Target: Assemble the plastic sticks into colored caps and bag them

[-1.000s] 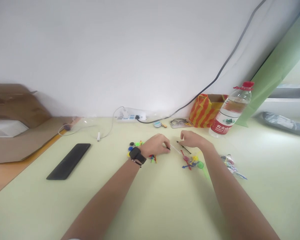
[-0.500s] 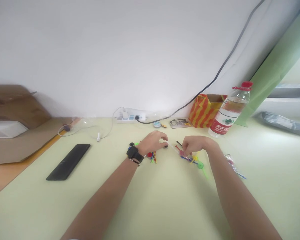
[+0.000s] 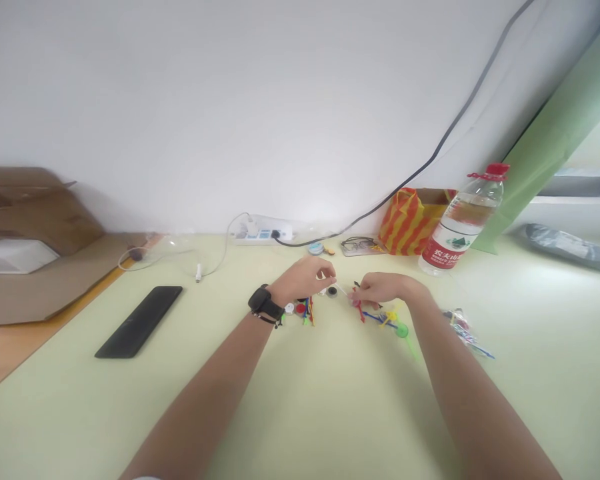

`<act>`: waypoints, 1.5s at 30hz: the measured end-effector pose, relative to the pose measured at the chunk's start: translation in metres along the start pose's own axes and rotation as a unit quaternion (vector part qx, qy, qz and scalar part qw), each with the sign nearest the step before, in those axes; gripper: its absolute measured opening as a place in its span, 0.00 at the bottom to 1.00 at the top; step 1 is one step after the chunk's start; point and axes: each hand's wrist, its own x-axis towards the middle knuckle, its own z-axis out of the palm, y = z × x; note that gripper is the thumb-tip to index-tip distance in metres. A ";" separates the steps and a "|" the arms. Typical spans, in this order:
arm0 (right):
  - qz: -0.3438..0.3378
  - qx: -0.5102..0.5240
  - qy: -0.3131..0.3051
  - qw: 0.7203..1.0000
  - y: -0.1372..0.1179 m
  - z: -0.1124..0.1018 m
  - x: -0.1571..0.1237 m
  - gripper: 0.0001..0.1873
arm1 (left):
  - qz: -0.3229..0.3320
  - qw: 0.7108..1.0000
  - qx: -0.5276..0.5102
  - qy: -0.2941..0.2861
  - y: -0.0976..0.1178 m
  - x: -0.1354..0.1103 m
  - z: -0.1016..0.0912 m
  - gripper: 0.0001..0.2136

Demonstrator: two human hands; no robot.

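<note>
My left hand (image 3: 306, 278), with a black watch on the wrist, is raised a little above the pale green table (image 3: 300, 407). Its fingertips pinch one end of a thin white stick (image 3: 341, 289). My right hand (image 3: 380, 289) is closed in a pinch at the stick's other end, where a small red piece (image 3: 359, 307) hangs. Under the left hand lie small coloured discs and sticks (image 3: 303, 310), and a black ring (image 3: 333, 291) lies between the hands. More coloured sticks with a green ball (image 3: 393, 323) lie by my right wrist.
A black phone (image 3: 139, 321) lies at the left. A water bottle (image 3: 459, 223) and a striped bag (image 3: 407, 222) stand at the back right, beside glasses (image 3: 360, 245) and a power strip (image 3: 263, 233). A plastic packet (image 3: 463, 328) lies at the right, cardboard (image 3: 40, 267) at far left.
Both hands have lifted off the table and come closer together, carrying the white stick up between them. The discs under the left hand have come into view.
</note>
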 end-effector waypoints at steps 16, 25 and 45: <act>-0.155 0.252 0.183 0.938 -0.038 -0.012 -0.012 0.12 | 0.041 0.990 -0.126 0.050 0.029 -0.001 -0.007 0.13; -0.192 0.533 0.107 0.817 -0.030 0.005 0.012 0.20 | 0.065 0.978 -0.181 0.086 0.015 -0.001 -0.015 0.09; -0.246 0.453 0.149 0.844 -0.042 0.011 0.012 0.06 | 0.029 0.972 -0.232 0.040 0.013 -0.002 -0.017 0.09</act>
